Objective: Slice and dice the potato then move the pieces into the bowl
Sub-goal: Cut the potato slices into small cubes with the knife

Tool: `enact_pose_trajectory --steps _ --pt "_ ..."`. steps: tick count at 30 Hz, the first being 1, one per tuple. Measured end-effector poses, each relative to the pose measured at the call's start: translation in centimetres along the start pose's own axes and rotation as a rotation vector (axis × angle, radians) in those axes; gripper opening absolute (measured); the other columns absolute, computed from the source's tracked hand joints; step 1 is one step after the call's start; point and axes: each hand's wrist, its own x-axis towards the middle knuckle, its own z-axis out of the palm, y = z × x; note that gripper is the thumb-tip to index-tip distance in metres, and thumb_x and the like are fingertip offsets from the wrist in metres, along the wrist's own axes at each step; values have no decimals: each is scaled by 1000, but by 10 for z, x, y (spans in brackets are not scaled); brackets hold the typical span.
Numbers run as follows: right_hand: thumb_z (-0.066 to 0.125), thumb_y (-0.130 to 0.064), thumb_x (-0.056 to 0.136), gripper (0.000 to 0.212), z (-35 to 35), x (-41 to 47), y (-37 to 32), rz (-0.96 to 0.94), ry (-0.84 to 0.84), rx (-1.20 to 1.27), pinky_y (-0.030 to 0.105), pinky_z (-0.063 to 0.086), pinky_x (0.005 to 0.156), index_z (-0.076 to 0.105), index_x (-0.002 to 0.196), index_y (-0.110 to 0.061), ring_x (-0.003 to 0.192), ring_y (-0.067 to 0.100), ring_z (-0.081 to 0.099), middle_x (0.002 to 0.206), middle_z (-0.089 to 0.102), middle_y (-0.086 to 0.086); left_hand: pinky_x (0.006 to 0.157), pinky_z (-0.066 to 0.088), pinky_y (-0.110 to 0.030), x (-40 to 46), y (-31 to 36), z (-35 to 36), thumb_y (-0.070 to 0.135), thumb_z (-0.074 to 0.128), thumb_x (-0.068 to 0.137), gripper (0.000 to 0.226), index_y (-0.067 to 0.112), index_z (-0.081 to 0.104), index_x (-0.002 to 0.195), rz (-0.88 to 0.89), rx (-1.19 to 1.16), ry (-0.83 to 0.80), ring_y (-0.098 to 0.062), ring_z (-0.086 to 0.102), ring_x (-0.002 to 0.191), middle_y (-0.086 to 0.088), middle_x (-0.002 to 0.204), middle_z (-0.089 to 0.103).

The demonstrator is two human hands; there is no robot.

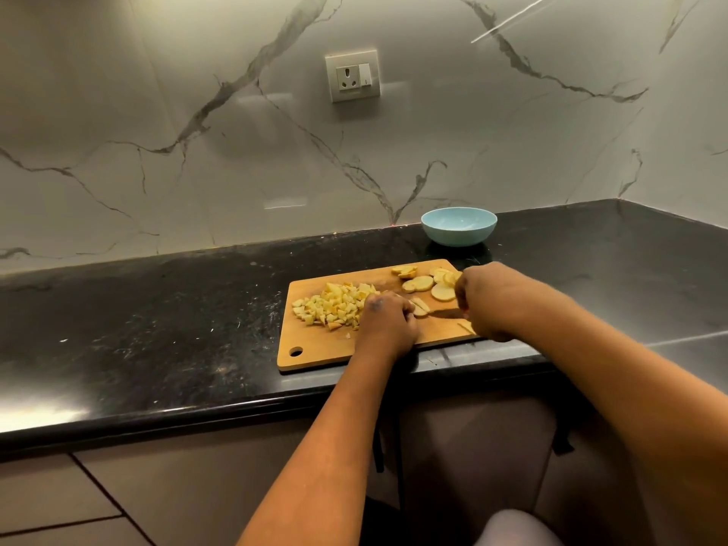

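A wooden cutting board (315, 348) lies on the black counter. On its left part sits a heap of diced potato (335, 305). Several round potato slices (423, 283) lie at its far right. My left hand (388, 321) has curled fingers holding down a few potato strips (419, 307) in the middle of the board. My right hand (482, 305) grips a knife (447, 314), its blade lying across the board against those strips; the handle is hidden in the fist. A light blue bowl (459, 226) stands behind the board near the wall, with nothing visible inside.
The black counter (157, 329) runs left and right, with its front edge just below the board. A marble wall with a socket (352, 76) rises behind. Cabinet fronts are below the counter.
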Motion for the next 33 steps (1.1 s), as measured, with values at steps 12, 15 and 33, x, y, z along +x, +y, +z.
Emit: enact_pose_trajectory --steps 12,15,33 --pt "63 -12 91 28 14 3 0 -14 111 200 29 56 78 61 118 -21 85 17 59 103 60 4 77 56 -24 -7 -5 0 7 63 86 37 16 53 119 -32 -199 150 -13 64 91 0 96 68" --pt "63 -9 90 29 25 5 -3 -17 86 170 32 56 83 61 117 -21 88 19 59 103 61 4 81 57 -28 -7 -4 2 7 60 85 41 17 53 124 -23 -157 124 -14 63 93 -2 97 67" --pt "59 -18 95 27 -11 -8 18 -19 51 151 23 43 80 60 123 -18 94 16 53 107 59 1 82 51 -29 -10 -3 2 20 59 89 23 17 62 111 0 -75 141 -19 54 98 -6 99 61"
